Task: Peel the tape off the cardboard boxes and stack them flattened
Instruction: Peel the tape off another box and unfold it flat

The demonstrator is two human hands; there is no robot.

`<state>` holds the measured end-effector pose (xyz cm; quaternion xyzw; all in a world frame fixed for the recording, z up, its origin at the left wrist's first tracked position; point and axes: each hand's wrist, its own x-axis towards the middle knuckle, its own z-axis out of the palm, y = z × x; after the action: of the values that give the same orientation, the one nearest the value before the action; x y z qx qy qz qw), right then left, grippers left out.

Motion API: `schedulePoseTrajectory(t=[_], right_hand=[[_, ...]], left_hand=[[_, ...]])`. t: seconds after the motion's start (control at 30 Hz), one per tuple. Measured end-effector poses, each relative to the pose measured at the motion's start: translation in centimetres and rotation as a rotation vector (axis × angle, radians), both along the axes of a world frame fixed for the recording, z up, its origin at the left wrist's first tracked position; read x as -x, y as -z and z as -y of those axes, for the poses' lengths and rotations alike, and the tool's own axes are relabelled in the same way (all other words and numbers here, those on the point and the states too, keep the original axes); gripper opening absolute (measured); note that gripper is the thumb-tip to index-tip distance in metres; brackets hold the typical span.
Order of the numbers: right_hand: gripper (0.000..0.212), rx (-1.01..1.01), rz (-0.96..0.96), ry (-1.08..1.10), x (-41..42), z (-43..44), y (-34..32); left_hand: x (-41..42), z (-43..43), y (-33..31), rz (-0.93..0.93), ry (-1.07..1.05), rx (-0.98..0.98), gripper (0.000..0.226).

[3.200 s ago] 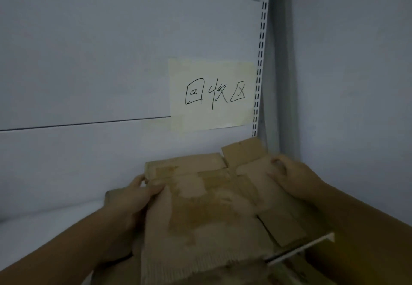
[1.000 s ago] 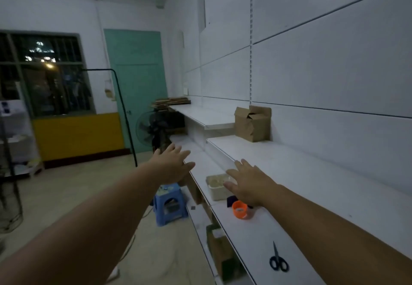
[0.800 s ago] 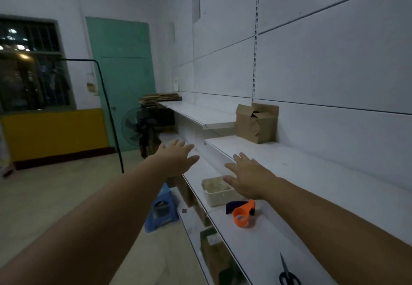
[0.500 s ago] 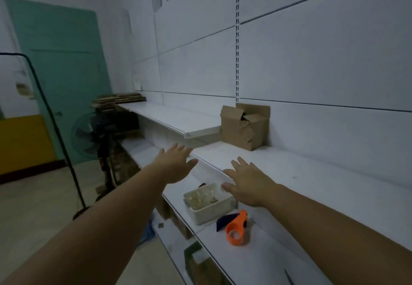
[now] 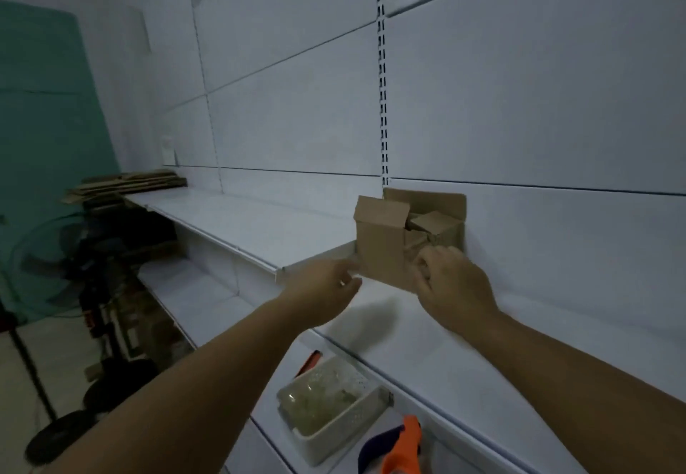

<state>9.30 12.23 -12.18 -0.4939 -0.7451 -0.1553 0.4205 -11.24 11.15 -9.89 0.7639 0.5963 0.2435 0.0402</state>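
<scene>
The long white shelf (image 5: 464,347) now fills the view, where a few seconds ago the person faced a labelled corner and pressed a flattened piece down with both hands. That piece looks to be delivered, and a fresh round is starting. At the far end of the shelf run lies a stack of flattened cardboard (image 5: 126,186), well apart from the hands. The next cardboard box (image 5: 378,247) stands upright on the shelf against the wall, its top flaps open and smaller cardboard shapes showing inside. Half a second ago both hands were spread, empty and short of it; now they have arrived. The left hand (image 5: 323,288) meets the box at its lower left corner, but whether its fingers have closed there I cannot tell. The right hand (image 5: 453,280) has its fingers curled in against the lower front right of the box and seems to be taking hold. Nothing suggests that this box has yet been stripped of tape or folded, so the job is far from over. On the shelf below sit a white tray (image 5: 334,436) and, just beside it, an orange tape dispenser (image 5: 404,447), both untouched.
</scene>
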Motion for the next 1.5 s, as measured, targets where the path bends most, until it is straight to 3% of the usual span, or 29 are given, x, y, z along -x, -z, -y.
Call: schedulePoseTrajectory(t=[0.17,0.27,0.47,0.77,0.97,1.13,1.23,1.37,1.5], right_hand=[[0.012,0.184,-0.817,0.012,0.1,-3.2,2.0],[0.013,0.227,-0.924,0.047,-0.6,-4.4,2.9],[0.046,0.425,-0.918,0.033,-0.9,-4.5,3.6],[0.022,0.256,-0.849,0.175,-2.1,-3.7,2.7],[0.016,0.197,-0.844,0.218,-2.4,-2.4,0.9],[0.034,0.221,-0.881,0.405,-4.0,0.1,-4.3],[0.050,0.414,-0.641,0.546,-5.3,2.0,-8.8],[0.053,1.040,-0.394,0.621,-6.8,3.2,-14.1],[0.060,1.257,-0.485,0.650,-7.9,2.6,-15.6]], left_hand=[[-2.2,-7.0,2.0,0.357,-0.025,0.076,0.026],[-2.5,-10.6,3.4,0.630,-0.111,0.128,0.020],[-2.7,-14.9,5.9,0.659,-0.082,0.181,0.027],[-3.6,-14.2,6.1,0.735,0.331,0.221,0.030],[-2.8,-11.9,5.0,0.890,0.549,0.049,0.043],[-2.6,-9.2,3.1,0.825,0.700,-0.230,0.034],[-2.8,-7.1,1.1,0.858,0.767,-0.103,0.031],[-3.2,-4.6,-1.1,1.154,0.877,0.148,0.037],[-4.1,-3.9,-1.2,1.070,0.720,0.379,0.043]])
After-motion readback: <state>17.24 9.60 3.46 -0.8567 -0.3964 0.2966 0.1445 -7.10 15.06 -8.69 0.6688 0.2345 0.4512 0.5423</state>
